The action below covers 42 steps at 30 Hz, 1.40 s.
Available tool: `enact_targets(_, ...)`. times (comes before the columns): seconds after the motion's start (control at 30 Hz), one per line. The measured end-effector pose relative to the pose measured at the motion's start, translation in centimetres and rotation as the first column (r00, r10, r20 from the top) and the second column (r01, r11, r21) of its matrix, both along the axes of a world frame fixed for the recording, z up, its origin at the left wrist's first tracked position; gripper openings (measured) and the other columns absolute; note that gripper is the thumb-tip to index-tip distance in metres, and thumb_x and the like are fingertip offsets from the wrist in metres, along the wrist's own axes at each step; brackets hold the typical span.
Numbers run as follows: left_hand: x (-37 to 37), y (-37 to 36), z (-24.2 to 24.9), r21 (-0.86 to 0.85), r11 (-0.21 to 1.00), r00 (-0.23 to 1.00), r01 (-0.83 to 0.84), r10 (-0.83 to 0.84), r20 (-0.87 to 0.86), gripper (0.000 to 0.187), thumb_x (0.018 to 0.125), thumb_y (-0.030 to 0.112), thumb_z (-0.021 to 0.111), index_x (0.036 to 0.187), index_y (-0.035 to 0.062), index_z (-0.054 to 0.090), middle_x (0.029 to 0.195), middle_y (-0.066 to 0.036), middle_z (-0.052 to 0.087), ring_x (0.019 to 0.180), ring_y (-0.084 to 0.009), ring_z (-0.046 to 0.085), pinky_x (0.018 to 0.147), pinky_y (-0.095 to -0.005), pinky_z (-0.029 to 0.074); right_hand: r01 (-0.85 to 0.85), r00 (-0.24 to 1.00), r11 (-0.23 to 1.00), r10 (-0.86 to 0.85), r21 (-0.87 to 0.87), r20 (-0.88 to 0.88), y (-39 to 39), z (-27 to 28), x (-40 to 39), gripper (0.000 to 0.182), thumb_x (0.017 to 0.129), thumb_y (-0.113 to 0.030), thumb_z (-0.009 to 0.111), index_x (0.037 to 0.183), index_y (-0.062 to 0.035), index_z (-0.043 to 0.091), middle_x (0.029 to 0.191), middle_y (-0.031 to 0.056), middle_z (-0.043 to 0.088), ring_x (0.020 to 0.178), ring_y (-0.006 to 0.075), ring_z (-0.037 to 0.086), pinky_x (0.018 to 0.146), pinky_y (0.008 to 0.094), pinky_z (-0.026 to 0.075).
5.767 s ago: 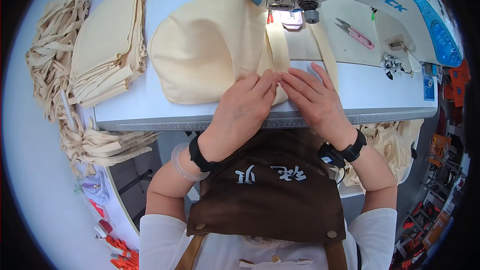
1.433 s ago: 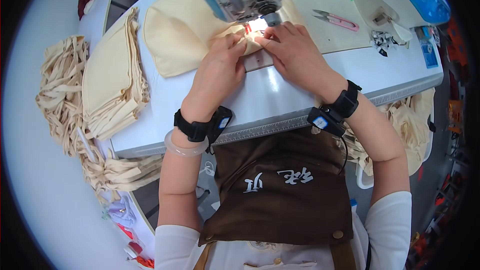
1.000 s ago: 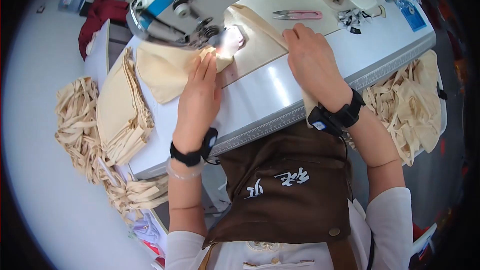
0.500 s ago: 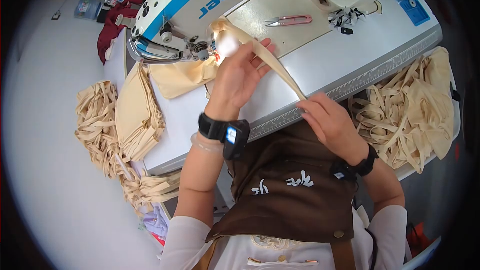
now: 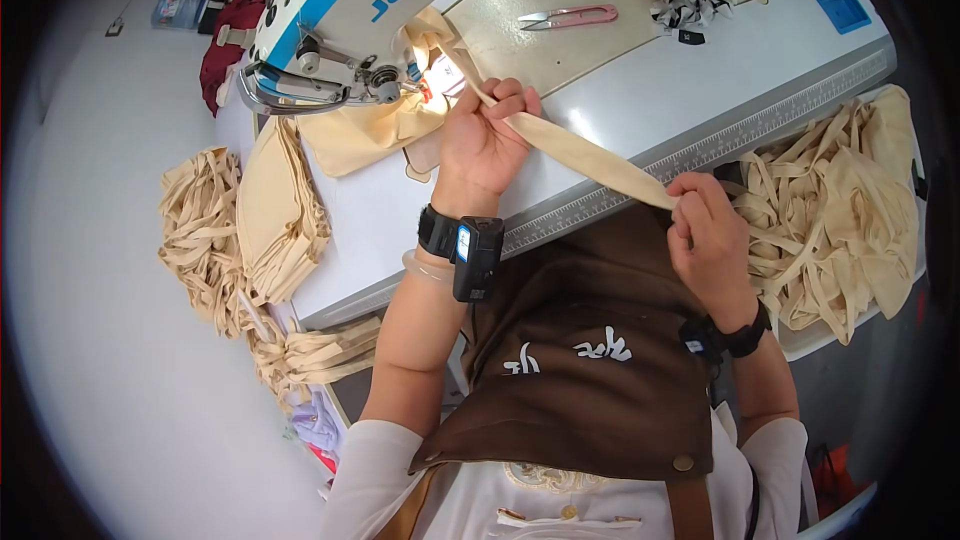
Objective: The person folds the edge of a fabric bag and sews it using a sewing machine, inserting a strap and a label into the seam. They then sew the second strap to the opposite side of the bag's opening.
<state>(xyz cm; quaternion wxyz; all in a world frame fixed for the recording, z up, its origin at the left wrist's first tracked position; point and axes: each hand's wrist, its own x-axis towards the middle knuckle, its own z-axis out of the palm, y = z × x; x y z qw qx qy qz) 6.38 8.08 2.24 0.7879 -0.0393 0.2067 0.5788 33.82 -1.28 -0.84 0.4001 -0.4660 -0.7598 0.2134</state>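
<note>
A cream fabric strap point(image 5: 590, 159) stretches from the lit needle area of the white and blue sewing machine point(image 5: 360, 0) down to the right. My left hand point(image 5: 487, 135) is closed around it near the machine, palm up with fingers curled. At the strap's far end, past the ruler edge, my right hand point(image 5: 708, 240) pinches it. Cream fabric point(image 5: 375, 132) lies under the machine head, left of my left hand. The stretch of strap between my hands is taut and flat.
Pink-handled snips point(image 5: 570, 17) rest on the machine bed, beside black and white scraps point(image 5: 690, 10). A blue tray point(image 5: 835, 2) sits at the back right. Folded cream pieces point(image 5: 280, 210) and bundled straps point(image 5: 200, 230) are at left; a bin of cream fabric point(image 5: 835, 210) stands right.
My left hand has gone from spread fingers to curled around the strap. My right hand has moved right and slightly down, drawing the strap out. The whole view has shifted a little.
</note>
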Motion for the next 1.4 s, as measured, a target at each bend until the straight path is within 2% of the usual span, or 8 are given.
enact_targets(0.13, 2.0, -0.3, 1.4, -0.055, 0.996, 0.991, -0.065, 0.058, -0.120, 0.037, 0.107, 0.030, 0.035, 0.077, 0.0090, 0.040, 0.074, -0.001, 0.041, 0.059, -0.0149, 0.040, 0.096, -0.0423, 0.047, -0.083, 0.987, 0.997, 0.083, 0.004, -0.140, 0.5, -0.4, 0.6, 0.025, 0.074, 0.009, 0.064, 0.092, -0.0028, 0.052, 0.101, 0.0099, 0.060, 0.083, 0.0282, 0.062, 0.070, 0.0384, 0.049)
enact_targets(0.33, 2.4, -1.1, 1.4, 0.159, 0.984, 0.988, 0.084, -0.103, 0.111, 0.034, 0.105, 0.031, 0.042, 0.079, 0.0085, 0.042, 0.061, 0.001, 0.031, 0.053, -0.0116, 0.031, 0.059, -0.0262, 0.041, -0.093, 0.977, 0.978, 0.052, -0.189, -0.208, 0.0, 0.0, -0.7, 0.039, 0.078, -0.008, 0.076, 0.114, -0.0052, 0.062, 0.104, 0.0087, 0.060, 0.093, 0.0262, 0.059, 0.082, 0.0385, 0.046)
enact_targets(0.53, 1.9, -0.5, 1.0, 0.258, 0.934, 0.945, 0.247, -0.291, 0.148, 0.034, 0.097, 0.031, 0.052, 0.109, 0.0008, 0.062, 0.064, 0.000, 0.033, 0.056, -0.0116, 0.033, 0.061, -0.0271, 0.033, -0.185, 0.982, 0.976, 0.189, 0.115, -0.022, 2.2, 1.5, -3.7, 0.041, 0.076, -0.016, 0.079, 0.113, -0.0065, 0.063, 0.099, 0.0067, 0.059, 0.094, 0.0239, 0.057, 0.081, 0.0394, 0.044)
enact_targets(0.67, 2.8, -0.9, 2.1, 0.212, 0.956, 0.972, 0.202, -0.169, -0.163, 0.039, 0.094, 0.019, 0.048, 0.125, -0.0016, 0.058, 0.079, -0.003, 0.052, 0.067, -0.0151, 0.051, 0.074, -0.0305, 0.046, -0.286, 0.953, 0.949, 0.296, 0.134, -0.058, 3.0, 1.2, -4.4, 0.030, 0.075, -0.011, 0.076, 0.100, -0.0064, 0.060, 0.090, 0.0066, 0.055, 0.084, 0.0253, 0.055, 0.079, 0.0392, 0.043)
enact_targets(0.73, 5.1, -1.5, 5.2, 0.055, 0.990, 0.844, 0.130, -0.081, -0.530, 0.044, 0.092, 0.012, 0.048, 0.133, -0.0035, 0.052, 0.092, -0.006, 0.060, 0.076, -0.0177, 0.057, 0.086, -0.0305, 0.051, -0.288, 0.950, 0.948, 0.301, 0.138, -0.086, 3.1, 1.0, -4.1, 0.026, 0.074, -0.008, 0.075, 0.094, -0.0055, 0.058, 0.086, 0.0069, 0.053, 0.078, 0.0255, 0.054, 0.076, 0.0385, 0.044)
enact_targets(0.83, 2.1, -1.3, 3.8, 0.033, 0.901, 0.600, 0.432, -0.260, -0.757, 0.048, 0.094, 0.011, 0.045, 0.138, -0.0067, 0.050, 0.107, -0.010, 0.064, 0.088, -0.0202, 0.065, 0.091, -0.0341, 0.054, -0.145, 0.989, 0.950, 0.149, 0.275, 0.004, 2.5, 0.9, -3.5, 0.024, 0.074, -0.004, 0.070, 0.094, -0.0032, 0.057, 0.085, 0.0079, 0.052, 0.072, 0.0253, 0.053, 0.071, 0.0372, 0.046)
enact_targets(0.97, 1.5, -2.2, 3.8, -0.059, 0.860, 0.295, 0.507, -0.237, -0.926, 0.044, 0.095, 0.014, 0.050, 0.132, -0.0091, 0.055, 0.103, -0.009, 0.066, 0.088, -0.0191, 0.069, 0.077, -0.0313, 0.061, -0.132, 0.991, 0.938, 0.118, 0.319, 0.063, 1.5, 0.3, -2.4, 0.022, 0.076, -0.002, 0.066, 0.096, -0.0021, 0.057, 0.086, 0.0080, 0.051, 0.073, 0.0248, 0.055, 0.067, 0.0369, 0.047)
enact_targets(1.4, 2.0, -2.8, 3.5, -0.039, 0.930, 0.616, 0.367, -0.274, -0.739, 0.060, 0.109, 0.036, 0.029, 0.148, -0.0092, 0.034, 0.141, -0.033, 0.050, 0.131, -0.0447, 0.052, 0.114, -0.0480, 0.043, -0.146, 0.985, 0.972, 0.125, 0.183, 0.121, -0.9, -1.2, -0.1, 0.027, 0.067, -0.004, 0.073, 0.086, -0.0063, 0.055, 0.081, 0.0066, 0.053, 0.078, 0.0257, 0.056, 0.079, 0.0390, 0.045)
